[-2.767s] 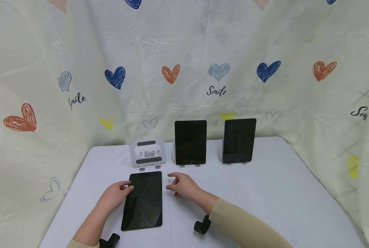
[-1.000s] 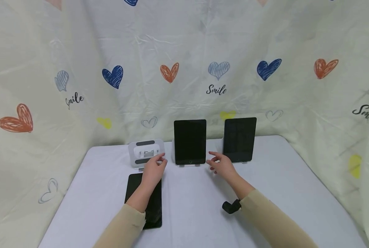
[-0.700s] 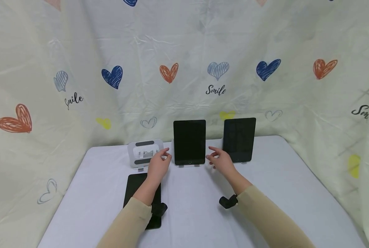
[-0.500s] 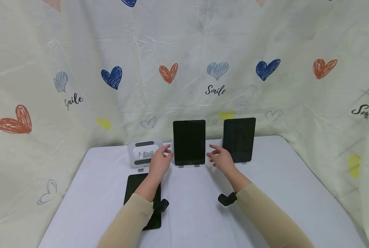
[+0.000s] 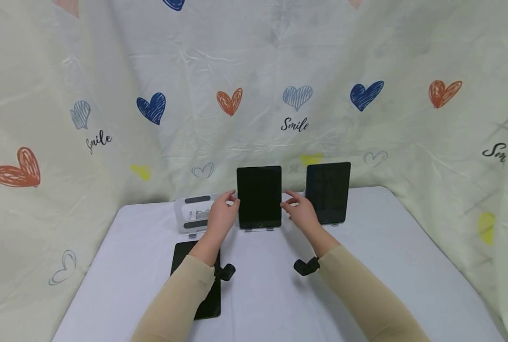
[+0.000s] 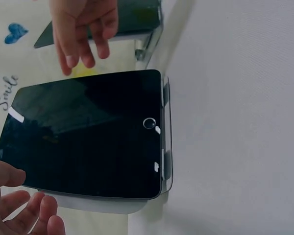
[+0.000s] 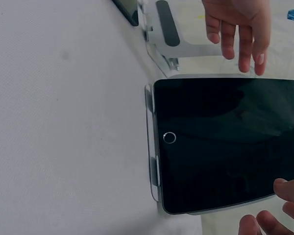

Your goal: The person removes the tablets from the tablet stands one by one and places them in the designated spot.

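While the middle tablet and right tablet, two of three, stand propped near the far edge of the counter, the left hand and right hand, both released, flank the middle one's sides. The third tablet lies flat, nearer; one stand shows uncovered; the counter stretches wide rightward.

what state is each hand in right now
Left hand: open, holding nothing, beside the middle tablet.
Right hand: open, holding nothing, on its other side.
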`<action>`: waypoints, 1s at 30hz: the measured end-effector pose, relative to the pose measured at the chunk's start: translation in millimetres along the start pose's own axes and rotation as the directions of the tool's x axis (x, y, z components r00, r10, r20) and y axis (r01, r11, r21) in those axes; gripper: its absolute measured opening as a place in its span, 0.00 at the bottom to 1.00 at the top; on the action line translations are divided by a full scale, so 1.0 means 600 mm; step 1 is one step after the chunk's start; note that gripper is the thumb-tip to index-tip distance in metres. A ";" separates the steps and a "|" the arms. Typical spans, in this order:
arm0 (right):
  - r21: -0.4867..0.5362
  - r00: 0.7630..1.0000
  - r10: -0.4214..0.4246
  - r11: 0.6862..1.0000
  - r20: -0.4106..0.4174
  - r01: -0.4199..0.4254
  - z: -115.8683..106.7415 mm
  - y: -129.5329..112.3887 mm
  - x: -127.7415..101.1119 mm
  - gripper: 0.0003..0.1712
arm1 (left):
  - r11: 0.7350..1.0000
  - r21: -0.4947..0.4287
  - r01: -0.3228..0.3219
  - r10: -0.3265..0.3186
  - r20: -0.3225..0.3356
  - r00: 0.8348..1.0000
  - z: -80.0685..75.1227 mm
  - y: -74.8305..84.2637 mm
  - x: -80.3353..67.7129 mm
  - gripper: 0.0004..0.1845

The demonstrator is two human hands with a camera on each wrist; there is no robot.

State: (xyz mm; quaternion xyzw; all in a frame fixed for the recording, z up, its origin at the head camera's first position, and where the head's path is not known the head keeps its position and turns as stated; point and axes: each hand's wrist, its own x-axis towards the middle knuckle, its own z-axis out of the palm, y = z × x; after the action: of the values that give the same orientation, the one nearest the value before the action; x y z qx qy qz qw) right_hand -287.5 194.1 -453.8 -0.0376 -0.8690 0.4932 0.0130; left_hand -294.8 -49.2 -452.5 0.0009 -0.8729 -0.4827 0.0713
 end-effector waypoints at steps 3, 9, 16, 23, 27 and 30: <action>-0.003 1.000 0.003 1.000 -0.017 -0.003 0.004 -0.006 0.006 0.31 | 1.000 0.013 -0.001 0.001 -0.009 1.000 0.002 0.006 0.005 0.23; 0.006 0.999 0.015 1.000 -0.031 -0.015 0.012 -0.015 0.015 0.32 | 0.999 0.035 0.017 -0.016 -0.033 0.999 0.005 0.017 0.012 0.22; 0.045 0.999 -0.004 0.999 -0.051 0.006 0.021 -0.009 0.024 0.28 | 0.999 0.022 0.023 -0.022 -0.038 0.999 0.008 0.023 0.015 0.21; 0.100 0.996 -0.009 0.995 -0.089 0.018 0.029 -0.003 0.030 0.24 | 0.999 0.030 0.011 -0.009 -0.066 0.998 0.007 0.014 0.021 0.19; 0.112 0.995 -0.001 0.994 -0.097 0.012 0.031 0.000 0.034 0.23 | 0.997 0.069 -0.019 0.025 -0.088 0.996 0.009 0.007 0.026 0.18; 0.118 0.995 0.007 0.993 -0.098 0.005 0.032 0.001 0.035 0.24 | 0.997 0.068 -0.038 0.044 -0.096 0.994 0.009 0.004 0.027 0.18</action>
State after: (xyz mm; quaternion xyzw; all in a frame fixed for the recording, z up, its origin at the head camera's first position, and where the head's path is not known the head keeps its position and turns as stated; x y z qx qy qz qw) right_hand -309.8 179.5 -464.3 -0.0614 -0.8366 0.5412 0.0577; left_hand -311.2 -44.6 -451.1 0.0088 -0.8837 -0.4513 0.1238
